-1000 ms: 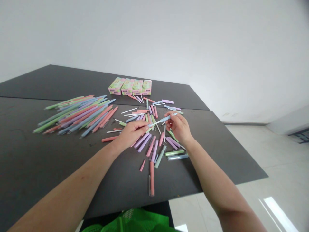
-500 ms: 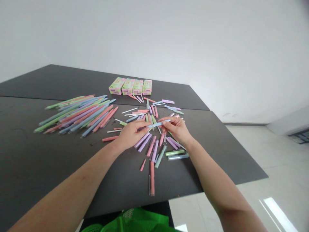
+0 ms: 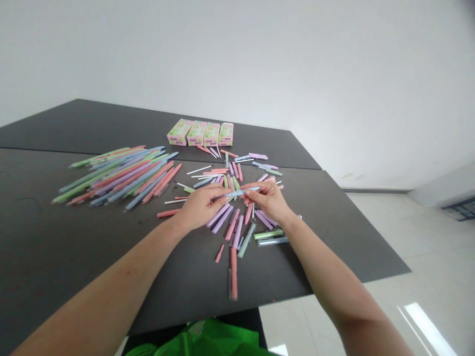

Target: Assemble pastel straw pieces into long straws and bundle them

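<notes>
My left hand [image 3: 200, 203] is closed on one end of a slim light-blue pen [image 3: 237, 193], held almost level above the table. The thumb and fingers of my right hand [image 3: 270, 200] pinch it near its pointed end. Its inside and the part within my left fingers are hidden. Loose pen parts lie below and around both hands: purple barrels [image 3: 222, 218], a green-grey barrel [image 3: 247, 241], a red barrel [image 3: 233, 273], a small pink tip piece [image 3: 219, 253] and thin white refills [image 3: 199, 169].
A heap of pastel pens [image 3: 122, 175] lies to the left on the dark table [image 3: 92, 257]. Several pink-and-green boxes [image 3: 198, 131] stand in a row at the back. The table's right edge borders a pale tiled floor [image 3: 386, 222].
My right hand has shifted slightly left and down, closer to my left hand. The blue pen stays between both hands; the parts on the table lie as before.
</notes>
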{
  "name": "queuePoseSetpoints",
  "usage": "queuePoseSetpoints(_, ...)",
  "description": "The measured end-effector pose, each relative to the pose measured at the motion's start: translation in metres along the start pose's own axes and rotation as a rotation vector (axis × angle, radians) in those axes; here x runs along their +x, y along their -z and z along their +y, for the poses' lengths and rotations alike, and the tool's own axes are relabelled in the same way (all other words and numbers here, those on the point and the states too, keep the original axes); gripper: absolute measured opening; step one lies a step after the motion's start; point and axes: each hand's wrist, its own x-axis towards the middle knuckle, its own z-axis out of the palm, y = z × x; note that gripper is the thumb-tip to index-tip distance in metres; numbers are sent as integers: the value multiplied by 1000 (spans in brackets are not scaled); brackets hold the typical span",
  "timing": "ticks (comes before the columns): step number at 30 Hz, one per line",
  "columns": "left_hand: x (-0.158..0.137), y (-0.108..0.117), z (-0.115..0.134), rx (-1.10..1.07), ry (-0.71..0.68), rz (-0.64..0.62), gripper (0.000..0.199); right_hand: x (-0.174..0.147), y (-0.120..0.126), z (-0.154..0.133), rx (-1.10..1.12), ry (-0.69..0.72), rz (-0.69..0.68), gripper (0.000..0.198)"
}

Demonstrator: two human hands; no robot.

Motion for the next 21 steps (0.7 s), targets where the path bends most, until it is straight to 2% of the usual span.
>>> queuePoseSetpoints(12,0,0,-4,65,-52,-12,27,0,-2,2,18,-25,-12,23)
queuePoseSetpoints(21,-2,-1,-1,124,-86,36,27,0,-9,4,51,-32,39,21)
